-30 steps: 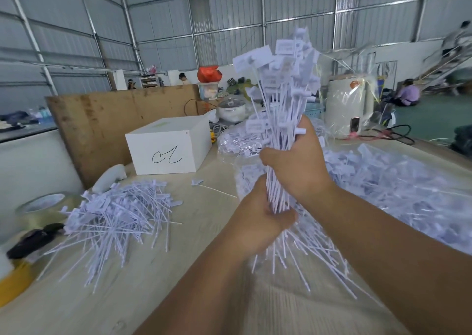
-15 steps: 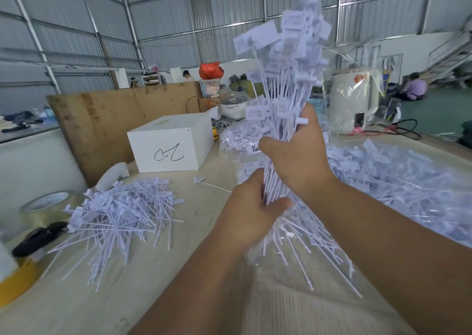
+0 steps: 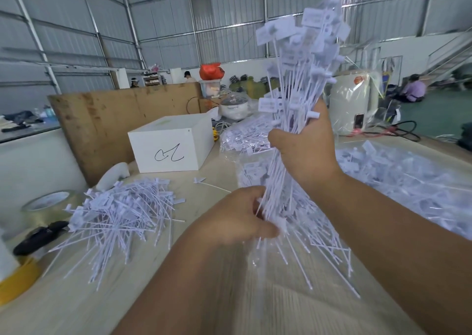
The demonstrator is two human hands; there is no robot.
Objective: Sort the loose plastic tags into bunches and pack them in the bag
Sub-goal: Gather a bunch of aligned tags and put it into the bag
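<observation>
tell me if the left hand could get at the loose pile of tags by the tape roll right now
Probably not at once: the left hand is gripping the lower stems of the bunch that the right hand holds upright. The pile lies uncovered on its side of the table, so once it lets go the way looks free.

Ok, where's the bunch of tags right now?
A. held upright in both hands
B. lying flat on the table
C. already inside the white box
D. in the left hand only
A: the right hand grips the bunch of tags mid-stem, heads up, while the left hand holds its lower stems.
</observation>
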